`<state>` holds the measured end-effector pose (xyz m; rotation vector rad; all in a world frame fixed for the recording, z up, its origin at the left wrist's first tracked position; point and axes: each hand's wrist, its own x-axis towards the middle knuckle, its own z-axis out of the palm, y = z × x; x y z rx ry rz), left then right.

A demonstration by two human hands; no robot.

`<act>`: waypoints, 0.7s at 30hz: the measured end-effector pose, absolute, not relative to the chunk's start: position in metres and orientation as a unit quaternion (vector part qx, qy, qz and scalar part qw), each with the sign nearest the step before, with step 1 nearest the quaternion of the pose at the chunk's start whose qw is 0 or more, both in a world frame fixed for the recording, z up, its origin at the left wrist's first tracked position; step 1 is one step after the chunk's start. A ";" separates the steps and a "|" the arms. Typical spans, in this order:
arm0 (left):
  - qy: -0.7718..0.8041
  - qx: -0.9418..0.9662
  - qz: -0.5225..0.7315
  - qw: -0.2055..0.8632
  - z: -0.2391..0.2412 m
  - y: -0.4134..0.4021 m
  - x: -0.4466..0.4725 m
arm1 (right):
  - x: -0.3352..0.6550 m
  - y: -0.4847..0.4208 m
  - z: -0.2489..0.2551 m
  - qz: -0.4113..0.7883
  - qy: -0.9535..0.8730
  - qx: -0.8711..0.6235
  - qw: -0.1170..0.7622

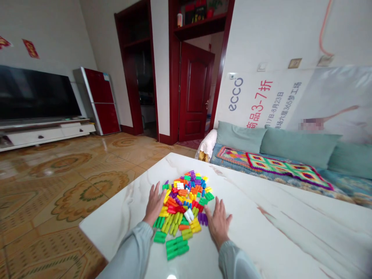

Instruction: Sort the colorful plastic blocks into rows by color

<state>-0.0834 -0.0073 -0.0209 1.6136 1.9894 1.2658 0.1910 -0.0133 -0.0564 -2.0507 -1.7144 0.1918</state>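
Note:
A heap of colourful plastic building pieces (186, 199) lies on the white marbled table (255, 240). My left hand (155, 203) rests at the heap's left edge, fingers stretched out and touching or nearly touching yellow and green pieces. On the opposite side, my right hand (217, 221) is spread flat beside a purple piece (202, 219), holding nothing. Nearest to me, a group of green pieces (177, 248) sits a little apart from the heap. Among the rest are white, red, orange, blue and yellow pieces.
Behind the table on the right stands a sofa with teal cushions (299, 147) and a crocheted cover (287, 168). A red door (196, 93) is at the back. To the left are a small red fridge (100, 100), a television (37, 93) and a patterned tile floor (72, 178).

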 end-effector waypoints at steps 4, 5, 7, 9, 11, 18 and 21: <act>0.719 0.573 0.344 0.190 -0.031 0.046 -0.100 | 0.173 0.007 -0.052 0.052 -0.632 -0.739 0.229; 0.706 0.599 0.325 0.192 -0.034 0.052 -0.098 | 0.172 0.009 -0.052 0.050 -0.649 -0.727 0.217; 0.674 0.646 0.300 0.195 -0.040 0.057 -0.091 | 0.171 0.009 -0.053 0.052 -0.687 -0.699 0.192; 0.656 0.670 0.296 0.184 -0.043 0.054 -0.079 | 0.172 0.007 -0.051 0.054 -0.710 -0.679 0.177; 0.647 0.677 0.302 0.178 -0.042 0.047 -0.061 | 0.173 0.004 -0.047 0.057 -0.713 -0.677 0.174; 0.599 0.710 0.324 0.179 -0.035 0.025 0.014 | 0.181 -0.014 -0.046 0.071 -0.729 -0.661 0.162; 0.579 0.709 0.347 0.204 -0.039 0.023 0.040 | 0.194 -0.030 -0.049 0.070 -0.734 -0.656 0.162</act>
